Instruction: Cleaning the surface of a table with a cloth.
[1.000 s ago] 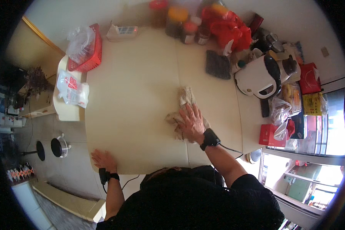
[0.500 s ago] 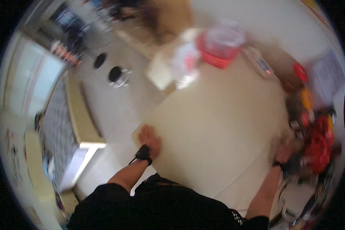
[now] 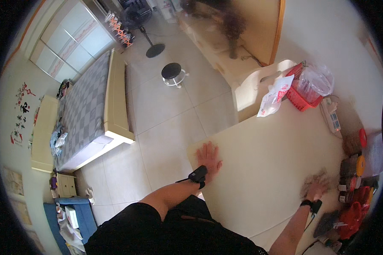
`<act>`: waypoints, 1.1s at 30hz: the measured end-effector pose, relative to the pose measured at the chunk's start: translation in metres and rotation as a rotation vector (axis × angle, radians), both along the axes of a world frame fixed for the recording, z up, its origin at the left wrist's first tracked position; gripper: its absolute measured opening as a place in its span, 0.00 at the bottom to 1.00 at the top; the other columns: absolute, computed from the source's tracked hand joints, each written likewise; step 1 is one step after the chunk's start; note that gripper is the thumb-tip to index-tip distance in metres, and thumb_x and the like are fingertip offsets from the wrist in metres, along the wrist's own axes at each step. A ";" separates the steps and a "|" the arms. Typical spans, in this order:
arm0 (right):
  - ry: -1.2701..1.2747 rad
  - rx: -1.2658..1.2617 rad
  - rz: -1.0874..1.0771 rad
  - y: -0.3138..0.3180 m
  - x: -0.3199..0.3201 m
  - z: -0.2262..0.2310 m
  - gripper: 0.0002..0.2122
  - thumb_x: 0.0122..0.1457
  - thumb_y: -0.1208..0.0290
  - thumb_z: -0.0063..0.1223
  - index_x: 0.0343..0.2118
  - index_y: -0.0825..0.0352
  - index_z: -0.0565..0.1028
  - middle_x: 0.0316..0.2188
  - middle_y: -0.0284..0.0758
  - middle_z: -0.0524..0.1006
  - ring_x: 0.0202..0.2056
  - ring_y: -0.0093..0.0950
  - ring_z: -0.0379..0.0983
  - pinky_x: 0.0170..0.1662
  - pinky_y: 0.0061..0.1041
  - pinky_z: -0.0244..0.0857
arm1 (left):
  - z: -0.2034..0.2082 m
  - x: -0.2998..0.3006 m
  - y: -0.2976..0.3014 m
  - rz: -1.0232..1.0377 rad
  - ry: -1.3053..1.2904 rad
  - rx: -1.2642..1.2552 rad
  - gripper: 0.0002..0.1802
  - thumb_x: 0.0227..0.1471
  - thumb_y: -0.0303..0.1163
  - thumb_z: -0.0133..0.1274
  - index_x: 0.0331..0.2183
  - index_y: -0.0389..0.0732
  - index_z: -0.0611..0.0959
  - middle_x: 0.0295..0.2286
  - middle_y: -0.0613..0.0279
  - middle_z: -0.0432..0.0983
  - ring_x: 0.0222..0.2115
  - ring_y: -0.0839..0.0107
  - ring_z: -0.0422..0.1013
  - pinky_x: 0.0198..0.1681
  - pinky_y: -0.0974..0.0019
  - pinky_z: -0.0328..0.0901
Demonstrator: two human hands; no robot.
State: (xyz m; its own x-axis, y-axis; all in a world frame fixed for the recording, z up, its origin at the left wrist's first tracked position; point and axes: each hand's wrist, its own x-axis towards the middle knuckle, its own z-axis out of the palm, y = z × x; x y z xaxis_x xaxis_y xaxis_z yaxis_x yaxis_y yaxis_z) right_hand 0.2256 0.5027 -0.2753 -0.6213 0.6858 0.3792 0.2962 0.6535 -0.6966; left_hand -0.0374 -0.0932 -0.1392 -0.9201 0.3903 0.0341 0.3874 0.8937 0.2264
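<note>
My left hand (image 3: pixel 209 159) lies flat on the cream table (image 3: pixel 264 157), close to its left corner, with the fingers spread and nothing held. Near the table's right side rests my right hand (image 3: pixel 317 188), palm down with fingers spread, also holding nothing; its outline is a little blurred. Each wrist wears a black band with a small device. Just right of my right hand stand several jars (image 3: pixel 348 180) and a red plastic bag (image 3: pixel 352 219). At the table's far end are a red basket (image 3: pixel 301 100) with clear plastic in it, a white printed bag (image 3: pixel 275 95) and a power strip (image 3: pixel 331 117).
A bed (image 3: pixel 89 97) with a grey checked cover stands at the left. On the tiled floor are a round black-topped stool (image 3: pixel 171 71) and a standing fan (image 3: pixel 155 50). A blue chair (image 3: pixel 87 221) holding bags is at the lower left. A wooden cabinet (image 3: pixel 259 32) stands beyond the table.
The view has swung left and steadied, so the table sits further right and more bed and floor show. Both hands stay flat on the table.
</note>
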 end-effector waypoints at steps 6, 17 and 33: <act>-0.549 0.294 0.076 -0.255 -0.190 0.107 0.26 0.60 0.58 0.37 0.60 0.62 0.52 0.59 0.43 0.53 0.60 0.40 0.45 0.61 0.43 0.39 | 0.003 0.002 -0.014 0.060 -0.046 0.007 0.38 0.47 0.45 0.48 0.56 0.39 0.58 0.58 0.42 0.41 0.59 0.44 0.39 0.56 0.35 0.35; -0.146 -0.632 0.525 -0.433 -0.105 0.184 0.25 0.48 0.68 0.53 0.52 0.54 0.64 0.54 0.43 0.60 0.59 0.44 0.48 0.57 0.45 0.50 | -0.003 0.007 -0.015 0.040 -0.023 0.062 0.36 0.50 0.46 0.45 0.57 0.40 0.58 0.59 0.45 0.41 0.60 0.47 0.38 0.58 0.38 0.34; -1.411 0.061 -1.026 -0.314 0.202 0.151 0.24 0.58 0.62 0.39 0.58 0.60 0.57 0.61 0.36 0.50 0.57 0.39 0.54 0.59 0.44 0.44 | -0.008 0.013 -0.019 0.040 0.063 0.042 0.36 0.48 0.45 0.47 0.55 0.38 0.61 0.58 0.41 0.41 0.59 0.46 0.39 0.56 0.36 0.36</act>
